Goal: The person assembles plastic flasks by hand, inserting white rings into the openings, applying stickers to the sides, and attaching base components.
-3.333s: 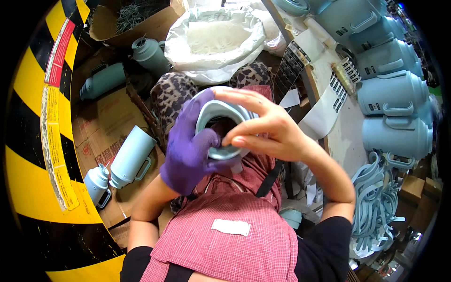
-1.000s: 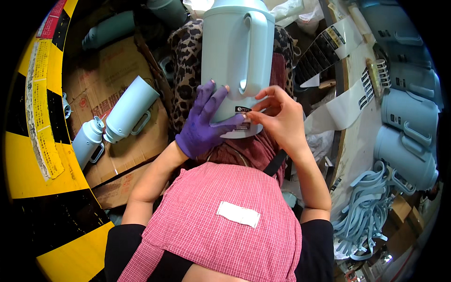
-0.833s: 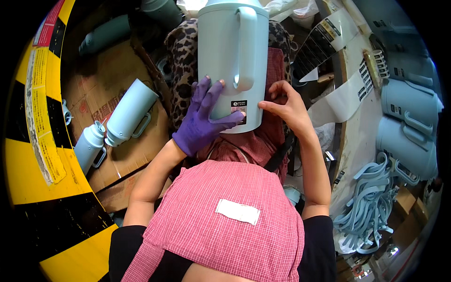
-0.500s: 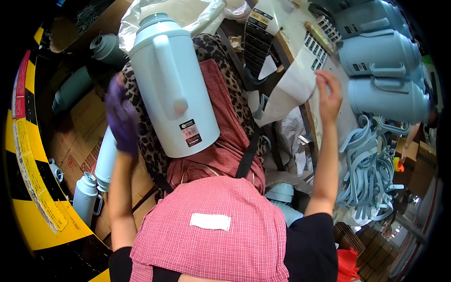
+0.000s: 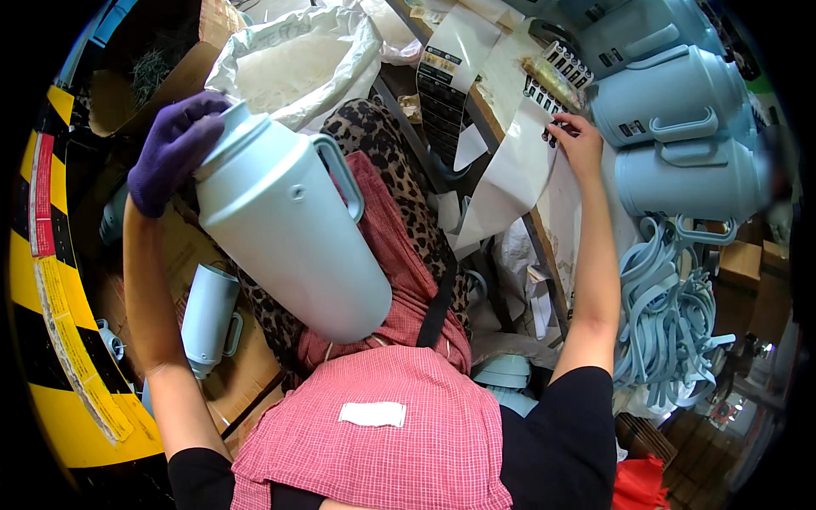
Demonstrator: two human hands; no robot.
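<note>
Cluttered bench: gloved left hand [image 5: 174, 149] grips pale jug [image 5: 289, 229], half-hiding lap; right hand [image 5: 580, 143] pinches label sheet [image 5: 518, 174].

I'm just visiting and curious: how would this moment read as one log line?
left hand: gloved, grips pale blue jug by its top | right hand: bare, on label sheet at bench

Stacked jugs [image 5: 671, 127] crowd the right hand [image 5: 578, 140]; left side freer

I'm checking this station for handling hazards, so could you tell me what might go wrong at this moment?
The left hand alone grips the tilted pale blue jug at its top, base resting on the lap, so it might slip or roll off. The right hand reaches across to the sticker sheet, which overhangs the table edge and could slide off.
</note>
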